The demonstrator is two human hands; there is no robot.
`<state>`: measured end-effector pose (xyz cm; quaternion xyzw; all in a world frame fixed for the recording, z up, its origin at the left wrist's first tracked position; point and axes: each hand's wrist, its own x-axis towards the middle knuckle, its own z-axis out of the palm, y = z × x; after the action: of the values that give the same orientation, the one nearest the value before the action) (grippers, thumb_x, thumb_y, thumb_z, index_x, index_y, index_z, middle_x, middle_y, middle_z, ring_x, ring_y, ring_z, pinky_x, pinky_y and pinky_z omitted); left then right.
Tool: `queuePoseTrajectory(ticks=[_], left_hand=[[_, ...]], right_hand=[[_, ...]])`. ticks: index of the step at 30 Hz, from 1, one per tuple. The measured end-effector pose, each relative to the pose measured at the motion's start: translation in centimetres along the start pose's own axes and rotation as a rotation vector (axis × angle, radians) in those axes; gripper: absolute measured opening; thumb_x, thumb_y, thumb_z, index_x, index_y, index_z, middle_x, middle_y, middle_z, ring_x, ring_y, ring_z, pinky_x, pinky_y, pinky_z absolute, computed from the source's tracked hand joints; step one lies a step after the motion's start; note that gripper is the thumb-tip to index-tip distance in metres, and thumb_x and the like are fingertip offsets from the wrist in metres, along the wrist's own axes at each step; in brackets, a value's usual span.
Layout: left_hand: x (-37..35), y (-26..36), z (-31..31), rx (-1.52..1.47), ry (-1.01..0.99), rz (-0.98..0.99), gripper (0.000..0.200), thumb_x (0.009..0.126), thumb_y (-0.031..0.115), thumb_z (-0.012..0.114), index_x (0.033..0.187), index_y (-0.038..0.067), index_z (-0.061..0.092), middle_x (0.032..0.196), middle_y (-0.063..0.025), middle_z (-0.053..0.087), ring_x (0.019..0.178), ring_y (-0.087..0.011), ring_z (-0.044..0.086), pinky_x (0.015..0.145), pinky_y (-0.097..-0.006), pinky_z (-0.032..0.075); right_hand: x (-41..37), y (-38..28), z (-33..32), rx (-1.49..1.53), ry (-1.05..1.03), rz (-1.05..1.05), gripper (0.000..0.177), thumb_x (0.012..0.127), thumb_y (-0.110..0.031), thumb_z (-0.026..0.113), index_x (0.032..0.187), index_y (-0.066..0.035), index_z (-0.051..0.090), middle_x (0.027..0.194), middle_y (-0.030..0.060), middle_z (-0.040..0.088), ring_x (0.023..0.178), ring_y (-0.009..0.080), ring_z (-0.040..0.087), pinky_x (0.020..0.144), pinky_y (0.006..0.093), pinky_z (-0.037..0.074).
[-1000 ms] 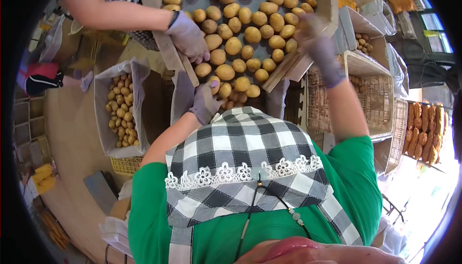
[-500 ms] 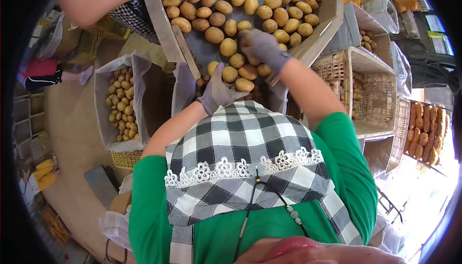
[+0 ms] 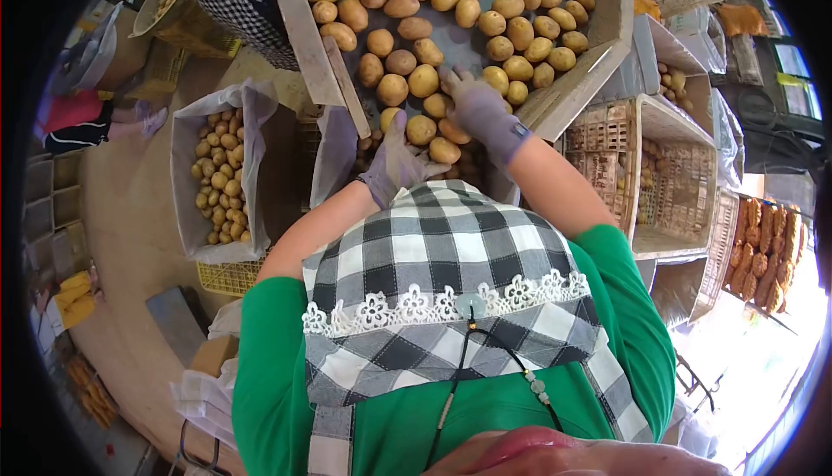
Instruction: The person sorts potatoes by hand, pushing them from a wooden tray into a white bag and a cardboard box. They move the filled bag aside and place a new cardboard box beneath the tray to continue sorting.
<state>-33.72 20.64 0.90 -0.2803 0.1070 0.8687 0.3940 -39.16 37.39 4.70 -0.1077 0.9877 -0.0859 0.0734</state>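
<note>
Many potatoes (image 3: 424, 81) lie loose on a dark sloping tray with a wooden rim (image 3: 576, 86), which narrows toward my body. At its near mouth, my gloved left hand (image 3: 394, 164) is open, thumb raised and fingers stretched to the right beside a potato (image 3: 445, 150). My gloved right hand (image 3: 481, 112) reaches onto the tray from the right, fingers apart and bent down against potatoes. It appears to hold none of them. Partly hidden beneath my hands are more potatoes in the shade below the mouth.
A lined crate (image 3: 178, 190) of potatoes stands on the floor at left. Stacked plastic crates (image 3: 676, 216) are close on the right. A person in a checked garment (image 3: 234, 8) stands beyond the tray's left side; another person in pink (image 3: 74, 116) is farther left.
My right hand has drawn back slightly toward me and its fingers have spread. Potatoes near it have shifted. My left hand stays at the mouth. The other person's arm has left view.
</note>
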Motion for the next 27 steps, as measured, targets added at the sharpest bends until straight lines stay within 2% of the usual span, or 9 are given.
queuePoseTrajectory(ticks=[6,10,12,15,17,20,24,25,27], left_hand=[[-0.8,0.0,-0.1,-0.002,0.007,0.081,0.096,0.08,0.069,0.053,0.146,0.012,0.014,0.148,-0.0142,0.022,0.137,-0.0385,0.023,0.107,-0.0667,0.02],[-0.6,0.3,-0.9,0.002,-0.041,0.063,0.099,0.08,0.073,0.049,0.146,0.009,0.013,0.148,-0.0152,0.022,0.138,-0.0389,0.023,0.108,-0.0657,0.019],[-0.6,0.2,-0.9,0.052,-0.059,0.087,0.1,0.079,0.074,0.047,0.146,0.008,0.013,0.148,-0.0154,0.023,0.138,-0.039,0.023,0.108,-0.0652,0.019],[-0.2,-0.3,-1.2,0.083,-0.065,0.097,0.096,0.081,0.073,0.045,0.145,0.008,0.016,0.147,-0.0155,0.026,0.136,-0.0379,0.027,0.108,-0.0641,0.021],[-0.5,-0.5,-0.2,0.082,-0.014,0.104,0.09,0.085,0.071,0.041,0.144,0.007,0.021,0.144,-0.0156,0.031,0.135,-0.0355,0.032,0.108,-0.0619,0.024],[-1.0,-0.4,0.7,0.231,0.113,0.164,0.077,0.089,0.063,0.045,0.141,0.009,0.028,0.141,-0.0147,0.036,0.128,-0.0341,0.041,0.104,-0.0587,0.034],[-2.3,-0.4,1.0,0.413,0.261,0.342,0.058,0.09,0.053,0.052,0.125,0.008,0.044,0.125,-0.0157,0.049,0.112,-0.0327,0.053,0.089,-0.0522,0.048],[-2.4,0.1,0.1,0.418,0.163,0.233,0.079,0.082,0.061,0.059,0.141,0.019,0.028,0.142,-0.0128,0.029,0.134,-0.0303,0.027,0.102,-0.0619,0.03],[-2.1,0.5,-0.7,0.373,0.107,0.198,0.084,0.08,0.063,0.06,0.141,0.016,0.026,0.142,-0.0128,0.027,0.134,-0.0318,0.026,0.103,-0.0623,0.029]], right_hand=[[0.8,1.5,-3.4,0.148,0.08,-0.015,0.049,0.079,-0.016,0.065,0.126,-0.017,0.052,0.125,0.0143,0.055,0.104,0.0286,0.06,0.086,0.0381,0.05],[-4.8,12.6,-11.9,0.361,0.71,-0.101,0.049,0.074,0.001,0.06,0.122,-0.008,0.057,0.102,0.0107,0.063,0.089,0.0283,0.062,0.078,0.0352,0.052],[-9.3,21.0,-14.6,-0.344,0.693,0.304,0.044,0.078,0.004,0.062,0.121,0.001,0.055,0.109,0.0141,0.061,0.097,0.0261,0.061,0.088,0.0338,0.049],[-10.7,15.4,-15.0,-0.104,0.962,0.093,0.041,0.079,0.003,0.062,0.12,0.001,0.056,0.111,0.0157,0.061,0.102,0.0282,0.059,0.092,0.0357,0.047],[-8.8,7.4,-12.0,0.464,0.713,0.01,0.036,0.078,0.0,0.066,0.114,-0.003,0.061,0.116,0.0133,0.061,0.107,0.0245,0.058,0.093,0.0344,0.046],[-2.4,0.8,-6.2,0.265,0.545,-0.335,0.033,0.078,-0.016,0.067,0.11,-0.01,0.063,0.116,0.0115,0.062,0.108,0.0292,0.059,0.093,0.039,0.046],[5.3,-5.4,-2.5,0.025,0.196,-0.09,0.055,0.078,-0.037,0.066,0.128,-0.018,0.054,0.143,0.0177,0.039,0.128,0.0352,0.042,0.101,0.0422,0.042],[6.1,-6.7,-3.5,-0.081,0.098,-0.01,0.059,0.076,-0.04,0.068,0.128,-0.019,0.053,0.145,0.019,0.034,0.129,0.0369,0.04,0.1,0.043,0.042],[7.5,-7.9,-5.6,-0.141,-0.106,0.026,0.06,0.074,-0.041,0.07,0.127,-0.019,0.054,0.142,0.0194,0.035,0.126,0.0366,0.043,0.098,0.0434,0.044]])
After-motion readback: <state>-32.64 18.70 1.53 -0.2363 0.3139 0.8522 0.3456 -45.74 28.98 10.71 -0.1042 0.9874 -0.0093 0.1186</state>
